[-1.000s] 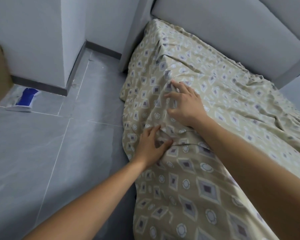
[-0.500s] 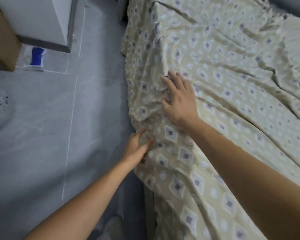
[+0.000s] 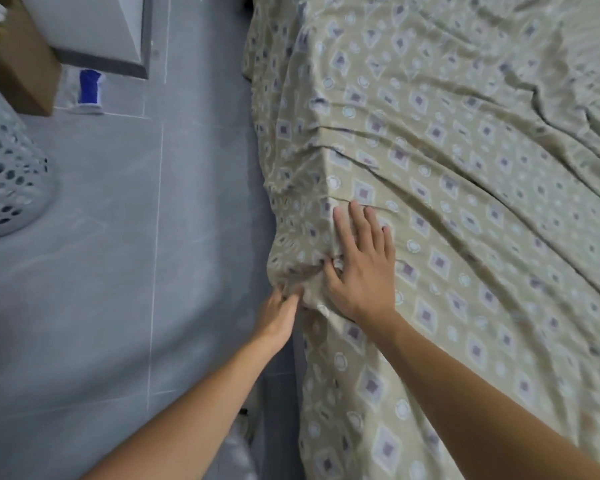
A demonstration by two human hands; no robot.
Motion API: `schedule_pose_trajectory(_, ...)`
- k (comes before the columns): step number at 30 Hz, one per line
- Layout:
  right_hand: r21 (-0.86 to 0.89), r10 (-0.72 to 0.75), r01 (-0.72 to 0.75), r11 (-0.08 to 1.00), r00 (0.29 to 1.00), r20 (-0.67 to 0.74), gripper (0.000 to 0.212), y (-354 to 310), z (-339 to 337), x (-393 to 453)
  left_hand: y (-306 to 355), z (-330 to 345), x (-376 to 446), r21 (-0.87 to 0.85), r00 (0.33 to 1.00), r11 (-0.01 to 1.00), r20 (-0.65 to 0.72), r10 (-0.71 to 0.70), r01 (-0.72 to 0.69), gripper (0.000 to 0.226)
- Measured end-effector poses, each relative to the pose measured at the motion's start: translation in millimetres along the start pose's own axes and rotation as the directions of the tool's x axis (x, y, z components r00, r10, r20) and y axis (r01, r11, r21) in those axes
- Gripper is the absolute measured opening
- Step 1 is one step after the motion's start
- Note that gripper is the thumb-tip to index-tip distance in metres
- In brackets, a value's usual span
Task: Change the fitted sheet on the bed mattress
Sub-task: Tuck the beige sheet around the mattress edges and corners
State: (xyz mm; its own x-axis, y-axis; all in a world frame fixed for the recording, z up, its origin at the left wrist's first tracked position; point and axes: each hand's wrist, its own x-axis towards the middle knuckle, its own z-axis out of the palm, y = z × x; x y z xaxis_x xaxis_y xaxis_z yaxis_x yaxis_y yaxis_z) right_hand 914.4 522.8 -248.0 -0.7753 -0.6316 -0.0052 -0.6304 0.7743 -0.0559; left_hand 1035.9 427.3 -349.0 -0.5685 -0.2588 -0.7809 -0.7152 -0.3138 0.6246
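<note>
Mid-frame: right hand flat, fingers straight, pressing sheet; left hand below-left, fingertips pinching the sheet's gathered edge.

A single head-worn camera looks steeply down from close above the bed's edge, taking in sheet and grey floor.

Home bedroom: sheeted bed, laundry basket, tiled floor.
</note>
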Motion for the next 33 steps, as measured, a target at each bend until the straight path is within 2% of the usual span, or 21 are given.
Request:
schedule_pose_trajectory(2, 0.011, 0.003, -0.002, 1.000, 0.999, -0.041, 0.082, -0.1, 5.6, 2.4, -7.0, 4.8, 1.5, 0.015, 0.999, 1.000, 0.042, -0.006, 0.005, 0.099)
schedule_pose_trajectory(4, 0.007, 0.000, 0.000, 1.000, 0.997, -0.074, 0.079, 0.7, 8.6, 2.4, -15.6, 11.2, 0.3, -0.046, 0.999, 0.999, 0.036, -0.027, 0.028, 0.105)
schedule_pose_trajectory(7, 0.004, 0.008, -0.008, 1.000, 0.996, -0.092, 0.076, -0.9, 11.9, 0.4, -26.8, 20.4, -12.4, -0.204, 0.995, 0.977, 0.095, -0.042, 0.061, 0.079)
schedule_pose_trajectory(9, 0.007, 0.010, -0.010, 1.000, 0.995, -0.103, 0.074, -0.9, 12.8, 0.4, -30.8, 26.8, -16.1, -0.224, 0.989, 0.971, 0.140, -0.054, 0.085, 0.079)
schedule_pose_trajectory(11, 0.024, 0.007, -0.005, 1.000, 0.993, -0.119, 0.073, -0.4, 12.7, 2.6, -33.6, 31.8, -15.5, -0.222, 0.990, 0.971, 0.126, -0.062, 0.089, 0.080)
schedule_pose_trajectory(14, 0.042, 0.007, -0.002, 0.999, 0.992, -0.127, 0.071, -0.8, 11.6, 1.4, -39.1, 43.0, -30.1, -0.256, 0.994, 0.966, 0.111, -0.004, 0.032, 0.055)
schedule_pose_trajectory(16, 0.072, 0.009, 0.000, 0.997, 0.993, -0.118, 0.069, 0.2, 9.9, -6.7, -46.2, 50.1, -38.8, -0.183, 0.998, 0.983, 0.051, 0.042, -0.032, 0.042)
schedule_pose_trajectory(19, 0.098, 0.007, 0.000, 0.995, 0.998, -0.068, 0.069, 0.9, 3.6, -28.9, -63.3, 54.2, -42.3, 0.030, 0.989, 0.993, -0.084, 0.119, -0.116, 0.018)
schedule_pose_trajectory(22, 0.043, -0.041, 0.043, 0.998, 0.999, -0.030, 0.075, -6.6, -5.3, -55.8, -78.7, 40.5, -45.6, 0.214, 0.965, 0.972, -0.220, 0.143, -0.095, 0.022)
schedule_pose_trajectory(26, -0.033, -0.131, 0.131, 0.991, 0.991, 0.001, 0.071, -12.6, -12.9, -79.1, -96.3, 18.0, -62.8, 0.458, 0.932, 0.886, -0.347, 0.103, 0.073, 0.029)
schedule_pose_trajectory(30, -0.090, -0.152, 0.152, 0.984, 0.988, 0.004, 0.081, -15.4, -12.2, -85.2, -130.3, 17.7, -44.0, 0.543, 0.914, 0.821, -0.400, 0.069, 0.175, 0.032)
schedule_pose_trajectory(33, -0.115, -0.163, 0.161, 0.980, 0.987, -0.007, 0.072, -14.3, -12.1, -76.1, -163.6, 25.9, -8.4, 0.552, 0.929, 0.820, -0.364, 0.074, 0.151, 0.032)
